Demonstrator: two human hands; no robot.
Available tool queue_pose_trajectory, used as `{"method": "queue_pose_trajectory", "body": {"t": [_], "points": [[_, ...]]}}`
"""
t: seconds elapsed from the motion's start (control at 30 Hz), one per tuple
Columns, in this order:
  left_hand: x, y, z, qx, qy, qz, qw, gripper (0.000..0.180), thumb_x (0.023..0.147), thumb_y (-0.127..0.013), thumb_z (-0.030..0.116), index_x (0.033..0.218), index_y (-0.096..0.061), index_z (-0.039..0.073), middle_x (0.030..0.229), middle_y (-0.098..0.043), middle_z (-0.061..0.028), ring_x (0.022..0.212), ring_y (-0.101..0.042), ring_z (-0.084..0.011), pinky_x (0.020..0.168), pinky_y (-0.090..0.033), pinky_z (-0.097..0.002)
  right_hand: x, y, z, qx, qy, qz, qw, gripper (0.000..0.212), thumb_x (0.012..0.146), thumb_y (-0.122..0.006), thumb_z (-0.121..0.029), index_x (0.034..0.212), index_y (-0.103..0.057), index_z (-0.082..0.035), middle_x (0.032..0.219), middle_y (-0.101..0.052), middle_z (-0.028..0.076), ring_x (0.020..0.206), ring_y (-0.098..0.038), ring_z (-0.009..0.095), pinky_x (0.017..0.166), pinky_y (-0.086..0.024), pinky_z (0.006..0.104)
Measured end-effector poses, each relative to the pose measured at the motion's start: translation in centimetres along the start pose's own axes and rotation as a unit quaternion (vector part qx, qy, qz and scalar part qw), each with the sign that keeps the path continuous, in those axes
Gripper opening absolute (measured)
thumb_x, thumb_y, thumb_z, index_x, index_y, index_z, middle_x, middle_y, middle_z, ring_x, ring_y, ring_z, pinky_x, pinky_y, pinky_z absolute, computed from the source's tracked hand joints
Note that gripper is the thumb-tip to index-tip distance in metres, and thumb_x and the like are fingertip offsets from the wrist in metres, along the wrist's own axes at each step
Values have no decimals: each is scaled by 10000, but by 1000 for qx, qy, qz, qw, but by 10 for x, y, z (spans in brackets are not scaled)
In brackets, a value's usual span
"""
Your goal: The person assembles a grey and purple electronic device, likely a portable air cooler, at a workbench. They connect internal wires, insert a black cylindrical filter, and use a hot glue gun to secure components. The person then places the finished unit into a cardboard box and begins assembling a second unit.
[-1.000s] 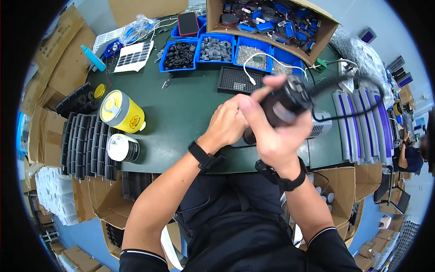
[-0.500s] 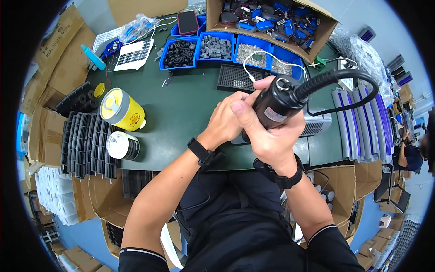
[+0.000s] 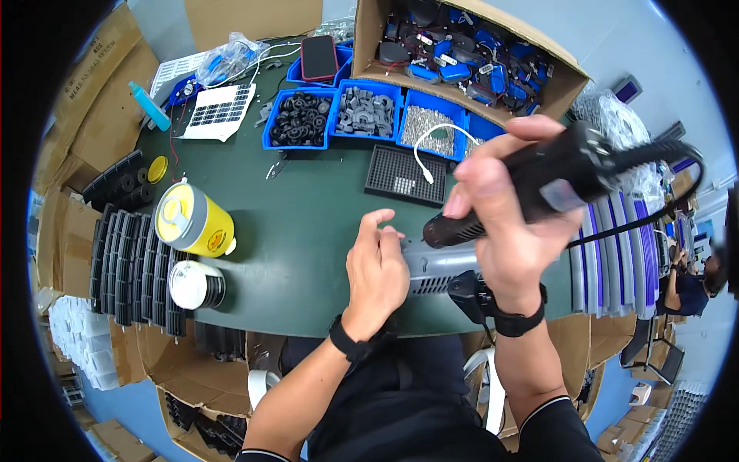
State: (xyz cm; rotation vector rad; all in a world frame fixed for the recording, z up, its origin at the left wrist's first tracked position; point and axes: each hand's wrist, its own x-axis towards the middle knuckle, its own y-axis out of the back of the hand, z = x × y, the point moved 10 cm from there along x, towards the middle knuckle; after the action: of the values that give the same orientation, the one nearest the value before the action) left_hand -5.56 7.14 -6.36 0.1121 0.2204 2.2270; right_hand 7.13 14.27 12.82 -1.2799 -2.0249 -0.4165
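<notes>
Chunky yellow jug [image 3: 202, 223] here — white-topped tub [image 3: 192, 285] just nearer than it, black ribbed parts [image 3: 123, 266] to its left, teal bottle [image 3: 151, 106] beyond it.

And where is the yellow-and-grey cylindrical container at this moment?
At the head view's left, the yellow container is on the green table, beyond the white-topped round jar.

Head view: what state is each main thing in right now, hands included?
Right hand: closed around the black tool
Black tool: tilted, cord attached
Left hand: half curled beside the grey housing; any grip unclear
Grey housing: partly hidden
Yellow jug: upright, lid on
Phone: screen dark
White cable: plug end loose over the black tray
Cardboard box: open, heaped with parts
</notes>
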Motion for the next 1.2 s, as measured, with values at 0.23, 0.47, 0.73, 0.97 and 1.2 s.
{"method": "queue_pose_trajectory", "body": {"t": [0.23,0.47,0.73,0.97,1.2], "points": [[2,-2,2,-5,13,-6,1000,322,1009,-457,72,1295,-574,-19,849,-731,-210,705,-689,-346,713,-533,-449,0,-8,54,11,-113,12,993,440,944,-780,-11,1309,-538,21,878,-706,138,628,-659,156,580,-538,284],[3,-10,-8,0,-132,-14,991,354,977,-481,29,1317,-566,-24,855,-717,-178,793,-696,-342,803,-521,-456,-21,-28,33,-78,74,-141,984,660,830,-917,-76,1329,-491,-9,854,-710,119,754,-692,154,653,-541,250],[6,-8,-6,-58,-62,-29,996,393,957,-474,37,1338,-547,-30,847,-705,-163,827,-687,-353,839,-514,-458,-20,-11,57,-46,-39,-1,998,570,868,-853,-31,1309,-492,-31,814,-698,139,607,-639,136,582,-531,253],[7,-8,-4,-38,-70,-30,996,379,968,-477,48,1336,-535,-20,828,-700,-165,786,-686,-368,806,-525,-485,-20,-18,53,-105,-16,-70,992,559,848,-853,9,1289,-509,-19,837,-703,131,668,-658,135,612,-546,267],[12,-8,4,24,-85,-52,995,384,971,-484,58,1346,-514,-19,843,-724,-209,799,-712,-423,783,-546,-522,-15,-28,52,12,-59,-63,996,566,776,-893,75,1234,-562,57,843,-711,117,736,-704,144,694,-573,289]]}}
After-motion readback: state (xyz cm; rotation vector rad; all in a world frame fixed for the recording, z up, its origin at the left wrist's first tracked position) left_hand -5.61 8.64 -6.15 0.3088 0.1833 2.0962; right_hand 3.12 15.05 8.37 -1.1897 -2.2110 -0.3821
